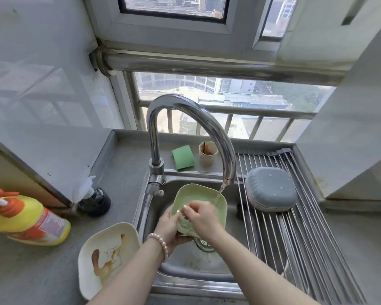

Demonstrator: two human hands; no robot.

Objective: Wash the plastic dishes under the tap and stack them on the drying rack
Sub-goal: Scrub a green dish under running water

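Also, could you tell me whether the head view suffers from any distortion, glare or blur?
Head view: wide-angle bending curves the window rail and drying rack; daylight glares off the tap; the detergent bottle at the left edge looks soft; the green dish and both hands read clearly.

Glossy chrome tap (185, 119) — matt green plastic dish (207, 194)

Soft daylight from window (218, 102), wide-angle edge bending, mild blur
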